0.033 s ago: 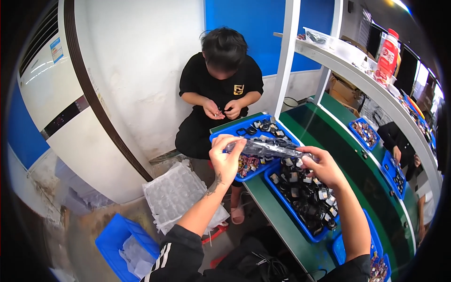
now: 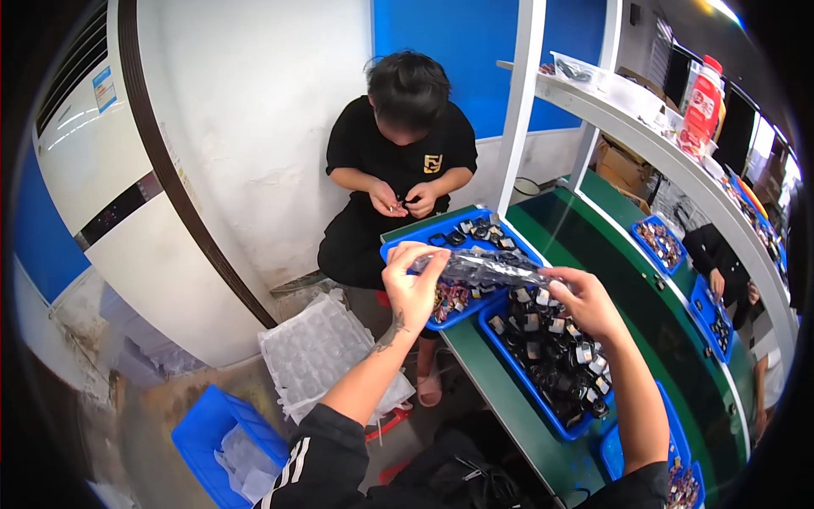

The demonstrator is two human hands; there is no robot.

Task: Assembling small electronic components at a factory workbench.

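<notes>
A long, glossy piece of clear thin plastic (image 2: pixel 496 268) is stretched between my two hands, above the blue trays. My left hand (image 2: pixel 410 284) pinches its left end between thumb and fingers. At the other end, my right hand (image 2: pixel 585 301) grips it the same way. Whether anything lies inside the plastic I cannot tell. Beneath my right hand is a blue tray (image 2: pixel 532 392) heaped with small black parts (image 2: pixel 547 360) bearing pale square faces. Behind the plastic, another blue tray (image 2: pixel 398 247) holds more black parts and a pile of small multicoloured pieces (image 2: pixel 449 299).
Opposite me a person (image 2: pixel 403 161) in black handles something small. A green conveyor bench (image 2: pixel 593 254) carries more blue trays along the right, under a white shelf (image 2: pixel 627 106) with a red bottle (image 2: pixel 702 102). Lower left are stacked clear plastic trays (image 2: pixel 318 348) and a blue bin (image 2: pixel 208 437).
</notes>
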